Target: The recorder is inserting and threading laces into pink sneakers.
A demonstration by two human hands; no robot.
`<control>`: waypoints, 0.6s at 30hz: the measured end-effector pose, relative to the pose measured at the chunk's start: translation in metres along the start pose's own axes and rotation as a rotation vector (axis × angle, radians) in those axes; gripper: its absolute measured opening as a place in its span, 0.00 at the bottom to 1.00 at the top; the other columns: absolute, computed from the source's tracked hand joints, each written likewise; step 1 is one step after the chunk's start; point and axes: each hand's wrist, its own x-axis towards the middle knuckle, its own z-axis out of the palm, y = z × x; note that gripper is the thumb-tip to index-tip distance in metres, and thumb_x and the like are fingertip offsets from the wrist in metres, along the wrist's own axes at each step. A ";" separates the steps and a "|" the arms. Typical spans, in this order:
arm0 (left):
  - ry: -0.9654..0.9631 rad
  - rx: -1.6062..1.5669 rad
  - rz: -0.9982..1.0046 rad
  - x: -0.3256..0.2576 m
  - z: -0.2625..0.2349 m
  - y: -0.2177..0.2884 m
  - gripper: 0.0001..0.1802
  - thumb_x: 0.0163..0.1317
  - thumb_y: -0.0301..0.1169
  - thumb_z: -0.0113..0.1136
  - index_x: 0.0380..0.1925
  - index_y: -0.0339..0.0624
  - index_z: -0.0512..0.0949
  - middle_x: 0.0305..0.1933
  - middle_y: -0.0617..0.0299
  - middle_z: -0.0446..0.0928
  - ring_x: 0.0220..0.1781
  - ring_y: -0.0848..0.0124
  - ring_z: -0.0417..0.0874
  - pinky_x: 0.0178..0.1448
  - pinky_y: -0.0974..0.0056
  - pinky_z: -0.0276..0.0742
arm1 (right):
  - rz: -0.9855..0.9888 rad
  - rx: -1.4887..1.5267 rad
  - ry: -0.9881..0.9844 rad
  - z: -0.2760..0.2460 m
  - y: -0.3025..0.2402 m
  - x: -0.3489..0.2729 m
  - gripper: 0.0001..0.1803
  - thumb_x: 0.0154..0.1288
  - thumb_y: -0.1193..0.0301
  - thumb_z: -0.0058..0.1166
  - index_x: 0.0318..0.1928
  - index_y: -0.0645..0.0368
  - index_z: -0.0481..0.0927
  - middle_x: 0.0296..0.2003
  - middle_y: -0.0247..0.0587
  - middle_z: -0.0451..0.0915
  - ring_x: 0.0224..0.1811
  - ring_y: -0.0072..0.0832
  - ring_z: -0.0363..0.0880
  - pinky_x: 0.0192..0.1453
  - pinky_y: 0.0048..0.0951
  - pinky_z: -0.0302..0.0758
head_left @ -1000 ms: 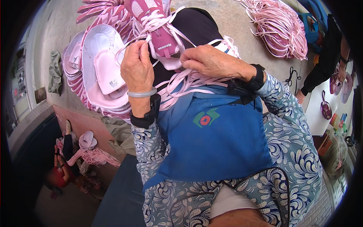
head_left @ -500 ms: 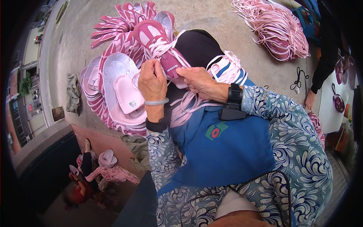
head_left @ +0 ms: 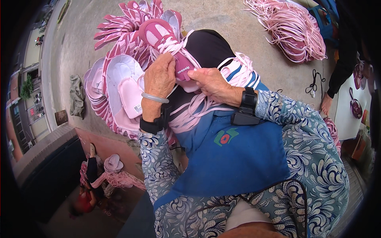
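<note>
Left hand [head_left: 159, 77] and right hand [head_left: 211, 81] — both curled on the pink shoe upper [head_left: 164, 39].

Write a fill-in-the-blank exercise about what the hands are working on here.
1. Both hands grip a pink shoe upper threaded with pale pink ____.
2. The left hand wears a pale ____ at the wrist.
3. The right hand has a ____ band on its wrist.
Missing words: laces; bangle; black

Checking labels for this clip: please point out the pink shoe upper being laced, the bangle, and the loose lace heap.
pink shoe upper [head_left: 158, 35]: head view, mesh toe.
bangle [head_left: 155, 98]: head view, band on left wrist.
lace heap [head_left: 291, 29]: head view, middle of pile.
</note>
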 end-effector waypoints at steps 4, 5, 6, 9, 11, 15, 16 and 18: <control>0.173 -0.169 -0.107 -0.009 0.008 0.001 0.04 0.57 0.25 0.55 0.31 0.36 0.74 0.30 0.50 0.75 0.32 0.53 0.77 0.37 0.59 0.72 | 0.023 -0.012 0.001 -0.001 -0.004 -0.001 0.12 0.63 0.63 0.54 0.29 0.58 0.76 0.14 0.21 0.62 0.11 0.08 0.52 0.11 0.14 0.48; 0.219 -0.181 -0.131 -0.012 0.008 0.001 0.04 0.57 0.25 0.55 0.31 0.36 0.75 0.30 0.51 0.76 0.32 0.55 0.78 0.37 0.59 0.72 | 0.030 -0.009 0.006 -0.003 -0.003 0.000 0.12 0.63 0.63 0.54 0.29 0.58 0.76 0.14 0.21 0.62 0.11 0.08 0.52 0.11 0.14 0.48; 0.213 -0.150 -0.150 -0.015 0.010 -0.002 0.04 0.57 0.25 0.56 0.32 0.36 0.76 0.30 0.52 0.76 0.32 0.56 0.79 0.36 0.60 0.73 | 0.015 -0.030 -0.012 -0.006 -0.002 0.001 0.12 0.62 0.62 0.55 0.29 0.58 0.77 0.16 0.23 0.65 0.13 0.10 0.56 0.13 0.15 0.52; 0.279 -0.080 -0.063 -0.014 0.008 0.003 0.04 0.57 0.25 0.56 0.32 0.37 0.76 0.30 0.52 0.76 0.32 0.56 0.78 0.35 0.60 0.73 | -0.001 -0.049 -0.058 -0.010 0.002 0.006 0.13 0.62 0.61 0.55 0.28 0.57 0.78 0.18 0.25 0.68 0.15 0.11 0.61 0.15 0.15 0.57; 0.344 -0.010 0.024 -0.011 0.019 0.001 0.03 0.57 0.24 0.57 0.32 0.38 0.76 0.29 0.53 0.75 0.31 0.56 0.78 0.34 0.61 0.73 | -0.017 -0.015 -0.045 -0.006 0.003 0.007 0.13 0.62 0.61 0.55 0.27 0.58 0.78 0.18 0.25 0.68 0.15 0.11 0.60 0.15 0.16 0.57; 0.476 0.065 0.085 -0.012 0.036 0.007 0.03 0.55 0.23 0.57 0.31 0.38 0.76 0.29 0.55 0.74 0.30 0.58 0.78 0.33 0.63 0.73 | -0.025 -0.026 0.037 -0.002 0.001 0.003 0.13 0.63 0.62 0.55 0.31 0.59 0.77 0.14 0.21 0.62 0.11 0.09 0.51 0.12 0.14 0.48; 0.500 -0.089 -0.015 -0.013 0.035 0.005 0.03 0.55 0.23 0.58 0.31 0.37 0.76 0.29 0.55 0.74 0.30 0.59 0.78 0.32 0.63 0.73 | -0.018 -0.031 0.012 -0.004 0.000 0.003 0.13 0.63 0.62 0.55 0.31 0.59 0.77 0.14 0.21 0.62 0.11 0.09 0.51 0.12 0.14 0.48; 0.476 -0.229 -0.167 -0.013 0.029 0.002 0.05 0.53 0.22 0.59 0.30 0.37 0.76 0.29 0.56 0.73 0.29 0.62 0.76 0.33 0.64 0.72 | -0.011 -0.071 -0.002 -0.003 0.001 0.005 0.13 0.62 0.61 0.55 0.31 0.59 0.77 0.14 0.21 0.62 0.11 0.09 0.51 0.12 0.15 0.46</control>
